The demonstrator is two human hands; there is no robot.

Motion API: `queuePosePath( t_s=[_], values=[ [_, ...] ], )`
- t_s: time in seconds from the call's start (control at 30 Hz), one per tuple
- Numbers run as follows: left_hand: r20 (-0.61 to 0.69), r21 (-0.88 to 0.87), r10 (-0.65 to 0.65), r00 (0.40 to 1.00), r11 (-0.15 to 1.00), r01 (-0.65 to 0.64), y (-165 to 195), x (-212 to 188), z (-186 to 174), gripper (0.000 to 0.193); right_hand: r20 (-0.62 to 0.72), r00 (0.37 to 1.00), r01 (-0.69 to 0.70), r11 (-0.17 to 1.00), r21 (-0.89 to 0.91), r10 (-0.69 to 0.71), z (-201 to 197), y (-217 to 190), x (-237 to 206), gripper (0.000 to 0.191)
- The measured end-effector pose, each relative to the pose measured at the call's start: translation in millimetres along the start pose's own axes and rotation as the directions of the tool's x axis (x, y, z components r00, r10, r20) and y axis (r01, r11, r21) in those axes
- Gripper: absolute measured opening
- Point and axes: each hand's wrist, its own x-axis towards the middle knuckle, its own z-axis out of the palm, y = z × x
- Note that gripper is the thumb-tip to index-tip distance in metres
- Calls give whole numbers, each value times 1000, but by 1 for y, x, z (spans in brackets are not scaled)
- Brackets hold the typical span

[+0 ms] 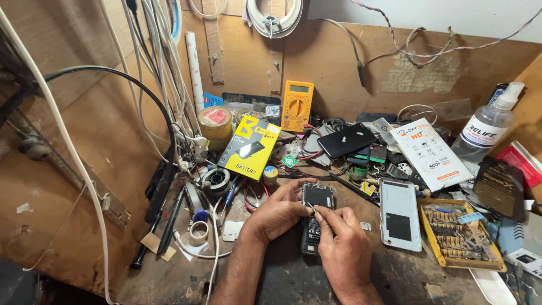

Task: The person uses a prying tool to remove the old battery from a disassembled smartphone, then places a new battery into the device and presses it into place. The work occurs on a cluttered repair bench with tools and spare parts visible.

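At lower centre, the left hand [276, 213] clamps the opened phone [315, 217] against the bench while the right hand [343, 248] pinches something thin over its board; a slip could scratch exposed components or flick small parts into the clutter.

Left hand [278, 213]: forearm entering from below, angled up and right, palm down, fingers curled, thumb stretched forward. Right hand [343, 244]: forearm entering from the bottom edge, palm down, thumb and forefinger pinched together, tips just beside the left thumb.
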Motion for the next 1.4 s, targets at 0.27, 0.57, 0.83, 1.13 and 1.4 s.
queuePosePath(
  t_s=[0.27, 0.57, 0.83, 1.13, 1.4],
  values=[
    [-9, 0, 5, 1000, 1000, -5, -1, 1, 1, 72, -11, 1000, -11, 1000, 7, 11, 1, 2, 0, 13],
    [38, 3, 27, 999, 1000, -27, -1, 1, -1, 72, -34, 999, -14, 997, 80, 17, 1, 4, 1, 12],
    [-17, 5, 0, 1000, 1000, 0, -1, 0, 1, 73, -17, 1000, -21, 997, 73, 22, -1, 4, 2, 12],
    [-11, 4, -10, 1000, 1000, 10, 2, -2, 1, 77, 86, 996, -10, 1000, 28, 8, -8, 8, 8, 19],
    [3, -9, -19, 1000, 1000, 19, 3, -2, 0, 77, 85, 993, -88, 989, 115, 79, -6, 12, 8, 21]
  ],
)
